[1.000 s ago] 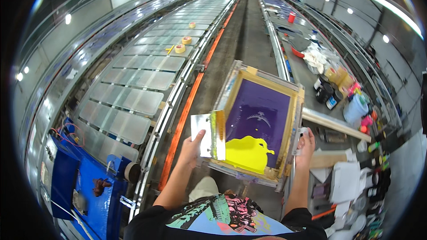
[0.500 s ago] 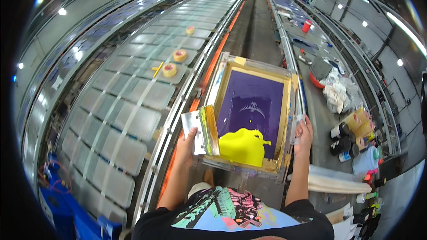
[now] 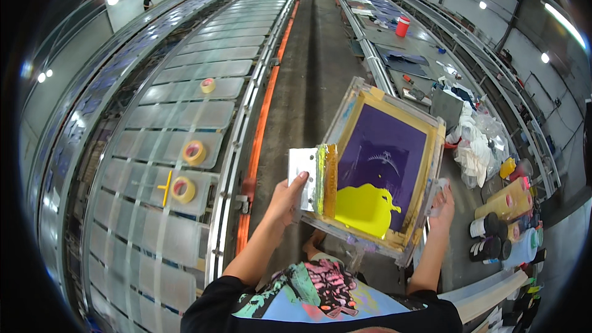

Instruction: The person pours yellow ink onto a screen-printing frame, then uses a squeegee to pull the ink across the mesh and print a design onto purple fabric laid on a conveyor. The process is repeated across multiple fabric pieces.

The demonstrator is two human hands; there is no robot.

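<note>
My left hand (image 3: 287, 200) is closed on a squeegee (image 3: 313, 180), its thumb on the silvery metal holder. The amber blade is smeared with yellow ink and faces right, overlapping the left edge of a screen printing frame (image 3: 431, 139). My right hand (image 3: 441, 206) is wrapped round a pale clear grip at the frame's right side. Tape lines the frame, and its purple mesh (image 3: 385, 129) bears a pale curved design. A thick pool of yellow ink (image 3: 364, 209) covers the mesh's near left part. Whether my left fingers also touch the frame is hidden.
At left runs a long printing table (image 3: 163, 243) of grey panels, with rolls of tape (image 3: 183, 190) and a yellow stick (image 3: 164, 189). An aisle (image 3: 302, 55) stretches ahead. A bench at right carries plastic bags (image 3: 478, 148), dark jars (image 3: 486, 248) and a red container (image 3: 402, 26).
The view has moved forward along the aisle, with the tape rolls now nearer and farther left. The frame has shifted right and turned clockwise. Both hands keep their holds.
</note>
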